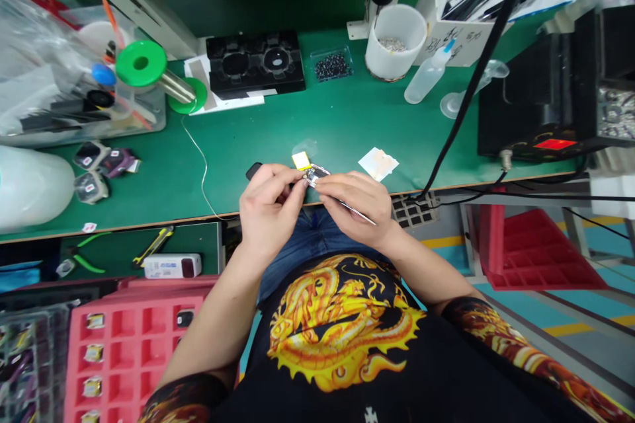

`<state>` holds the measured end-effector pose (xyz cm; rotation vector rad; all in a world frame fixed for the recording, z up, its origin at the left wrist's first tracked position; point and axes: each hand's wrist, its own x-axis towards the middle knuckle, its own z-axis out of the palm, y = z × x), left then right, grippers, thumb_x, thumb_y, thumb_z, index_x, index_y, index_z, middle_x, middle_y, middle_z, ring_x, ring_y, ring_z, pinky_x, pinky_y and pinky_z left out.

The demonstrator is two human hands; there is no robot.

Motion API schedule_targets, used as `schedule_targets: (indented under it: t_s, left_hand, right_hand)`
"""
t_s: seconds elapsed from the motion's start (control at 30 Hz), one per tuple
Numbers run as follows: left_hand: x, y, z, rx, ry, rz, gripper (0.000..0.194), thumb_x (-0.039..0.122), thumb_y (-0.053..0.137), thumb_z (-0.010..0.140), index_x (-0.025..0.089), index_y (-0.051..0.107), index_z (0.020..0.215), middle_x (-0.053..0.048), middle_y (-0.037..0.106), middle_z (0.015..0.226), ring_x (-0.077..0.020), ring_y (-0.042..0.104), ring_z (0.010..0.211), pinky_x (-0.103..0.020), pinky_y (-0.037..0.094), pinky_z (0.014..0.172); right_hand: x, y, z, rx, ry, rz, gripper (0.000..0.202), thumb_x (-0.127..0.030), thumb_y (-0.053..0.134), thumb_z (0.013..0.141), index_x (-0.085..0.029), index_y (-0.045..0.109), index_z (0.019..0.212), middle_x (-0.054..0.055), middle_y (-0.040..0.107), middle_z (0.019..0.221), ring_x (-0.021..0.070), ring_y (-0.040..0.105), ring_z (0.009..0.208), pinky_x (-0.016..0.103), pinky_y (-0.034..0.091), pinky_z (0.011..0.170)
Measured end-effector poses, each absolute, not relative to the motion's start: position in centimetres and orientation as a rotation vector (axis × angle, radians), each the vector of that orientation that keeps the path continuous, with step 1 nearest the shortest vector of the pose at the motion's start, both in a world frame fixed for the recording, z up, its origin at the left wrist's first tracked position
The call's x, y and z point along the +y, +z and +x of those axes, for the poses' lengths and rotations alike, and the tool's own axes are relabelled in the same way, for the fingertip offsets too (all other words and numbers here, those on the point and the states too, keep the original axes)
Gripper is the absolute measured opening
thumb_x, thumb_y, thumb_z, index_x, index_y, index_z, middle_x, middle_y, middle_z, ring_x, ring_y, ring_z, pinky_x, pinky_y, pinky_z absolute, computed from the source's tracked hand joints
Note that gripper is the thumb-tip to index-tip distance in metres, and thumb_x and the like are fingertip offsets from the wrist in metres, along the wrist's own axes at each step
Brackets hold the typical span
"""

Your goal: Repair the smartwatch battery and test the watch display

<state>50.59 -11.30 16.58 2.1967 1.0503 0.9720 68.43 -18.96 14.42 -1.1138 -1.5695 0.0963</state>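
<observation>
My left hand (272, 205) is closed in a pinch on the left side of a small electronic assembly (315, 174), just above the bench's front edge. A white square pad with yellow edges (301, 160), resembling a small battery, adjoins the assembly at its upper left. My right hand (358, 203) is closed around slim metal tweezers (358, 213), whose rear end sticks out below the fingers. Its fingertips are at the right side of the assembly. The tips of the tweezers are hard to make out. Partly behind my left hand lies a dark rounded piece (254, 170).
A paper square (378, 164) lies right of my hands. Along the back stand a solder spool (141, 63), black fixture (255, 65), screw tray (331, 65), white cup (395, 43) and bottle (426, 76). A black cable (466, 99) hangs before the soldering station (526, 106). Pink trays (133, 350) sit lower left.
</observation>
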Motion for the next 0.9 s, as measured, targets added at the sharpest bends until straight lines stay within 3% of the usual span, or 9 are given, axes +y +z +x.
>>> schedule_targets:
  t_s: [0.7,0.9]
  left_hand:
    - [-11.54,16.53,51.04,1.085,1.009,2.175,0.008,0.019,0.076,0.099,0.022,0.083,0.102,-0.001,0.071,0.087,-0.0123,0.061,0.071,-0.029,0.051,0.067]
    - [-11.55,16.49,50.87,1.076,0.99,2.17,0.009,0.019,0.076,0.099,0.022,0.083,0.104,-0.001,0.07,0.088,-0.0128,0.062,0.073,-0.029,0.051,0.067]
  right_hand:
    - [-19.35,13.73,68.44,-1.643,0.028,-1.149,0.021,-0.011,0.068,0.107,-0.021,0.077,0.122,0.007,0.082,0.12,0.0187,0.081,0.105,0.036,0.07,0.086]
    - [-19.2,14.08,68.33,-1.59,0.049,-1.12,0.019,-0.011,0.068,0.106,-0.021,0.076,0.12,0.006,0.083,0.113,0.018,0.082,0.102,0.034,0.07,0.085]
